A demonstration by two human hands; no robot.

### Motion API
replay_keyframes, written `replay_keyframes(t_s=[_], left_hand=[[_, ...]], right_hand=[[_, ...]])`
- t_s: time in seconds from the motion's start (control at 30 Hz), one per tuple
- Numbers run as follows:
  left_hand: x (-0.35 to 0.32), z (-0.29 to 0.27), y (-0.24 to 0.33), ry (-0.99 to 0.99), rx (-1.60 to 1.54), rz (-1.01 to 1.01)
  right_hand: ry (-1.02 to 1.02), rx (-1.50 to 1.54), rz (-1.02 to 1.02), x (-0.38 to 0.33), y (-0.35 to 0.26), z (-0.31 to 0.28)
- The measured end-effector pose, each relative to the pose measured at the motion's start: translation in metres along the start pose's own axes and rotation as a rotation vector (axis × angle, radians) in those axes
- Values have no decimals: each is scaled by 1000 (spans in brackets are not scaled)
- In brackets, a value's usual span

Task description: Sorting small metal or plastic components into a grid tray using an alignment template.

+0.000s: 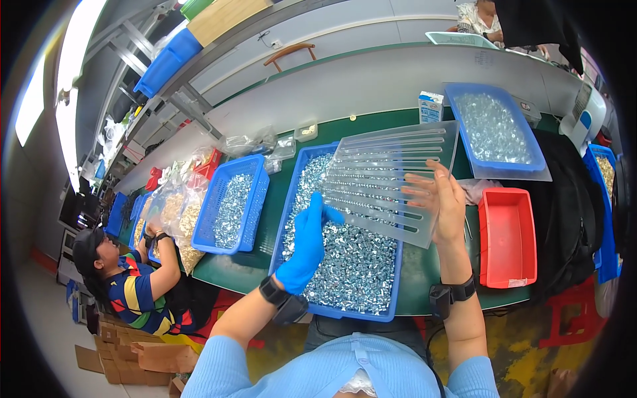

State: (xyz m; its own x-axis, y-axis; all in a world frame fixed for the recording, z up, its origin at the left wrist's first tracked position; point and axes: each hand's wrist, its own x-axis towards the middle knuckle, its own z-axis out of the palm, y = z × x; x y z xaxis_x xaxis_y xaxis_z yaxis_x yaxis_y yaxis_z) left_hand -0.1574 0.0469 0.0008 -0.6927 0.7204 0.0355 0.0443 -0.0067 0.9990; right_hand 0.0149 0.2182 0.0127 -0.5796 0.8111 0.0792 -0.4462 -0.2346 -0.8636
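A clear plate point(424, 147) with several long slots is held up, tilted, over a blue bin point(352, 314) of small shiny metal fasteners point(345, 282). Rows of the small parts sit in some slots. My left hand point(304, 244), in a blue glove, grips the plate's left edge. Its fingertips are partly behind the clear sheet. Bare, my right hand point(448, 204) holds the opposite edge, with fingers showing through the plate from behind. Both forearms wear dark wrist devices.
Left stands another blue basket point(229, 245) of metal parts; beyond it a co-worker point(142, 278) handles bags point(174, 209) of pale parts. At right are a red tray point(507, 265), a blue tray point(501, 164) of clear-looking pieces, a small carton point(430, 107) and a black bag point(567, 219).
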Motion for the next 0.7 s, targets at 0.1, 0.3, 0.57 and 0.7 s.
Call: replay_keyframes(t_s=[0.1,0.3,0.57,0.7], left_hand=[[-29,-16,-20,-120,377,-199],[-45,-10,-31,-333,1125,665],[-62,-12,-34,-716,1169,508],[-49,-21,-53,-557,1085,379]], right_hand=[[9,-6,-5,0,-1,-1],[1,-11,-14,1,0,-3],[3,-14,-17,1,2,-2],[7,-10,-17,1,3,-4]])
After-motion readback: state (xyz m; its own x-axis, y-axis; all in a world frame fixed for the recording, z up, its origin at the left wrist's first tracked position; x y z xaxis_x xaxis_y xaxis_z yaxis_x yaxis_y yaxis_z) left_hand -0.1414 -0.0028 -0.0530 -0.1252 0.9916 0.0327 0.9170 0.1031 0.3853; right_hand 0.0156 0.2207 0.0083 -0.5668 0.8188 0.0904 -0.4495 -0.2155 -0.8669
